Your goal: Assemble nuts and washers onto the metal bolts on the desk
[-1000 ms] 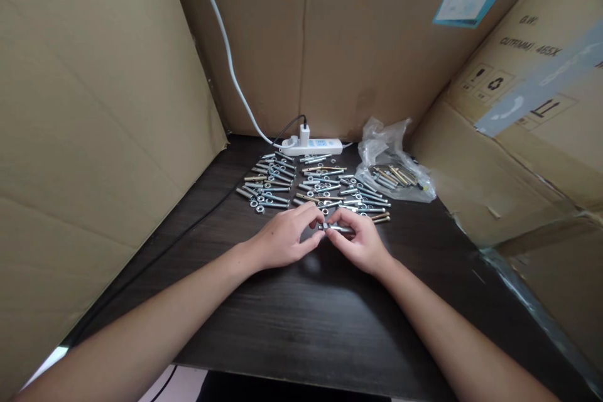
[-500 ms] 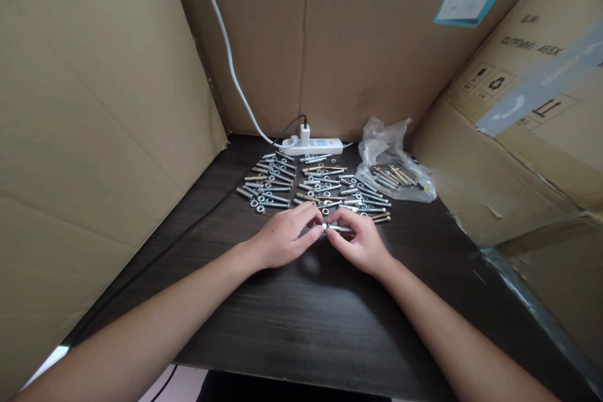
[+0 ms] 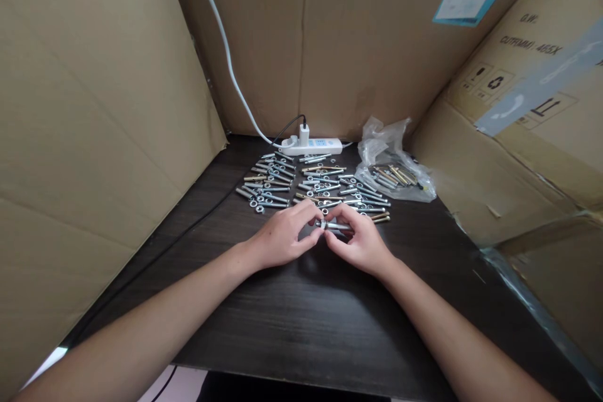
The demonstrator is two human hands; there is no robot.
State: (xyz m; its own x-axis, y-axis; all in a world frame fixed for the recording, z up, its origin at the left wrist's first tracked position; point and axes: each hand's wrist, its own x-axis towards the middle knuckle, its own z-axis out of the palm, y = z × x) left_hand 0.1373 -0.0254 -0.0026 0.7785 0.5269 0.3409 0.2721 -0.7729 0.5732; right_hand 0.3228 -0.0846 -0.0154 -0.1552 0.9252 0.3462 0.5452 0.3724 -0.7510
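A silvery bolt [image 3: 335, 225] lies level between my two hands, just above the dark table. My right hand [image 3: 360, 237] is closed round its shaft, thumb below and index finger above, hiding the right end. At the left end sits a nut [image 3: 323, 224], pinched between the thumb and fingertips of my left hand [image 3: 286, 233]. Behind the hands several loose bolts and sleeves [image 3: 273, 188] lie in rows, silver and brass-coloured. A loose nut [image 3: 260, 209] and small washers [image 3: 253, 203] are scattered among them.
A clear plastic bag [image 3: 384, 144] with more bolts lies at the back right. A white power strip [image 3: 313, 147] with a plugged-in adapter stands behind the rows. Cardboard walls [image 3: 264, 44] enclose the dark table [image 3: 301, 320], and a black cable [image 3: 188, 229] runs along the left.
My left fingertips have shifted slightly round the nut, so the bolt's left end shows more. My right hand stays almost in place.
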